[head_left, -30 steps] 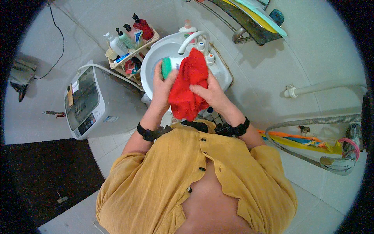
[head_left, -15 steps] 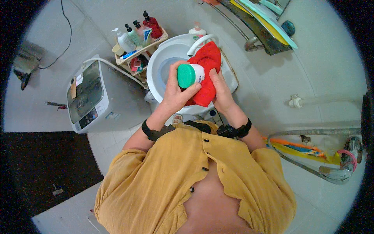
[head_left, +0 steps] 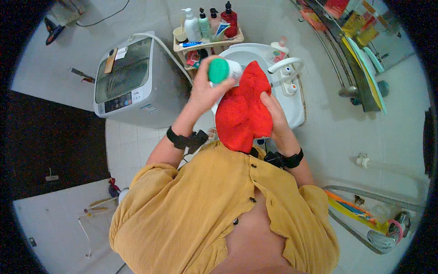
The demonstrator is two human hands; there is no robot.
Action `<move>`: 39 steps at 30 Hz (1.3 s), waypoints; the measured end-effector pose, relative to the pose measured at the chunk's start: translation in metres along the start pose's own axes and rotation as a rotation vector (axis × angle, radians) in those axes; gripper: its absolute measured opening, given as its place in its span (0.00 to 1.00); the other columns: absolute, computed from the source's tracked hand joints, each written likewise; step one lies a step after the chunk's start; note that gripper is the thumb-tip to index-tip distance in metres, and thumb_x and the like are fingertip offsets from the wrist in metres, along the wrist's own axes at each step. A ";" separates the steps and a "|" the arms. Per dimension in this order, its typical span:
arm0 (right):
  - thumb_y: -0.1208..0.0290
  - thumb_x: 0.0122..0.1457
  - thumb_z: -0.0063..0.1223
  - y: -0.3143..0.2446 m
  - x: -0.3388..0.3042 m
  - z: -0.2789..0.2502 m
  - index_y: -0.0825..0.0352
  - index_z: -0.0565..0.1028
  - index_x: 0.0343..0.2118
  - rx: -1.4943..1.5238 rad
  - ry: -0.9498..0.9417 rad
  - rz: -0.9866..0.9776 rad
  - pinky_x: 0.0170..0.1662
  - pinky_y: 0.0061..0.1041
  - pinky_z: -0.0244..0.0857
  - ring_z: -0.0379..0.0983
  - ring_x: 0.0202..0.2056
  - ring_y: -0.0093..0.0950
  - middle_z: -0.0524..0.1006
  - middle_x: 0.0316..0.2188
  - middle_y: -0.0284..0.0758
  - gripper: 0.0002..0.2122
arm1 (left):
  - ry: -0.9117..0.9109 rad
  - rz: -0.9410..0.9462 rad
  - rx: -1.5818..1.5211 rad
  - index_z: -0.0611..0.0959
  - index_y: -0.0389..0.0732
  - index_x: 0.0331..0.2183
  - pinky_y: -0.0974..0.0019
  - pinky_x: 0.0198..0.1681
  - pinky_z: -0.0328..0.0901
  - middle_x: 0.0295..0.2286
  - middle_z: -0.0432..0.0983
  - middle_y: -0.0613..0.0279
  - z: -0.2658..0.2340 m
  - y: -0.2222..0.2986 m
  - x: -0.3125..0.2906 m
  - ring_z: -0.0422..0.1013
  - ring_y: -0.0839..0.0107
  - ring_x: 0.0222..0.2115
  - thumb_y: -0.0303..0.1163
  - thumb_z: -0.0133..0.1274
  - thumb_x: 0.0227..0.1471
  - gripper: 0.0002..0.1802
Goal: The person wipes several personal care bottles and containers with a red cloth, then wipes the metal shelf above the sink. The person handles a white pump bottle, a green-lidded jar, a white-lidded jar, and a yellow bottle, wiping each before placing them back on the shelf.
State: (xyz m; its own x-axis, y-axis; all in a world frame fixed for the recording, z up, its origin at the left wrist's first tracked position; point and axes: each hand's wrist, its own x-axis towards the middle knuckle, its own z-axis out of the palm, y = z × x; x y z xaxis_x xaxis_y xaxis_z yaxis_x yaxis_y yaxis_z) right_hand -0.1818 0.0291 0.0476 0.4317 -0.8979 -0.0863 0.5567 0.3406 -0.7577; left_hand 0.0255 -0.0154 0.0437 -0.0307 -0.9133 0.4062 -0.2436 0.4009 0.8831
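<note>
My left hand [head_left: 204, 91] is wrapped round a white container with a green lid [head_left: 218, 71], held tilted over the near left part of the washbasin [head_left: 299, 109]. A red cloth [head_left: 244, 112] hangs from my right hand [head_left: 277, 114], whose thumb presses on its right edge; the fingers behind it are hidden. The cloth droops in loose folds in front of my shirt and covers much of the basin. Its upper corner lies close beside the container, and I cannot tell whether they touch.
A white faucet [head_left: 285, 65] and a pump soap bottle [head_left: 278, 50] stand on the basin's edge. Left of it, a beige rack [head_left: 210, 44] holds several pump bottles and tubes. A top-loading washing machine [head_left: 141, 86] stands further left. A wall shelf [head_left: 360, 75] juts out at the upper right.
The container has moved away from the cloth, toward the left. The cloth, bunched around the container before, now hangs lower and looser from my right hand. The whole view has shifted.
</note>
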 end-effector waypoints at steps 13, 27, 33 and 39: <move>0.60 0.62 0.47 0.025 0.079 0.030 0.67 0.62 0.58 -0.016 0.096 0.047 0.53 0.30 0.65 0.70 0.49 0.28 0.71 0.51 0.36 0.24 | 0.555 -0.508 0.642 0.69 0.32 0.49 0.57 0.48 0.65 0.41 0.73 0.45 -0.249 -0.221 0.032 0.71 0.53 0.43 0.46 0.67 0.37 0.42; 0.63 0.63 0.47 0.049 0.148 0.060 0.66 0.60 0.60 -0.082 0.159 -0.003 0.55 0.27 0.61 0.67 0.52 0.25 0.69 0.53 0.34 0.25 | 0.413 -0.516 1.020 0.66 0.47 0.58 0.49 0.50 0.65 0.50 0.69 0.48 -0.337 -0.300 0.147 0.66 0.50 0.51 0.45 0.62 0.44 0.40; 0.64 0.63 0.46 0.051 0.163 0.074 0.67 0.60 0.60 -0.102 0.188 -0.005 0.55 0.26 0.60 0.66 0.53 0.25 0.68 0.54 0.34 0.24 | 0.374 -0.500 1.033 0.64 0.49 0.59 0.48 0.51 0.64 0.51 0.68 0.48 -0.349 -0.320 0.155 0.66 0.48 0.51 0.44 0.61 0.46 0.41; 0.63 0.64 0.46 0.056 0.172 0.080 0.67 0.60 0.60 -0.090 0.156 0.002 0.56 0.27 0.61 0.67 0.52 0.26 0.69 0.53 0.34 0.24 | 0.345 -0.474 0.944 0.61 0.47 0.61 0.48 0.54 0.60 0.53 0.65 0.45 -0.360 -0.319 0.143 0.62 0.47 0.54 0.47 0.64 0.43 0.47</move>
State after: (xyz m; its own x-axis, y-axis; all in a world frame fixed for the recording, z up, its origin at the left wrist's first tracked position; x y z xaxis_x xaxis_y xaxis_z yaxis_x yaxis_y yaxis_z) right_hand -0.0199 -0.0836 0.0416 0.3136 -0.9319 -0.1821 0.4869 0.3225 -0.8117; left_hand 0.4474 -0.2483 -0.0955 0.4964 -0.8319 0.2481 -0.8041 -0.3330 0.4925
